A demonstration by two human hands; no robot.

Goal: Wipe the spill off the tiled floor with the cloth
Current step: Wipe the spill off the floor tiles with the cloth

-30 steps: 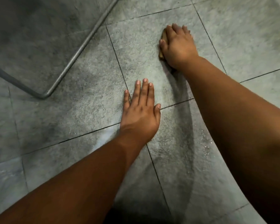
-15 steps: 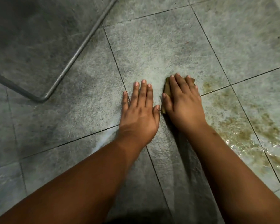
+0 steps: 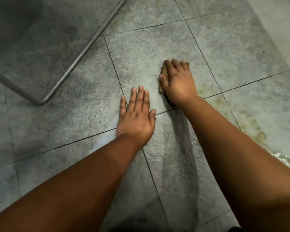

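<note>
Metal frame leg (image 3: 77, 59) crosses the far-left floor (image 3: 65, 114); left hand (image 3: 136, 118) lies flat mid-floor, fingers straight and grasping nothing. I log right hand (image 3: 178, 81) pressing flat-fingered on the brown cloth (image 3: 163, 71), just right of centre. Brownish spill (image 3: 251, 129) runs toward the right edge, so I would keep even pressure and overlap strokes rightward; no containers in view.

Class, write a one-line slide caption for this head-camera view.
Right hand presses a brown cloth on the tiled floor beside the brownish spill; left hand rests flat.
</note>
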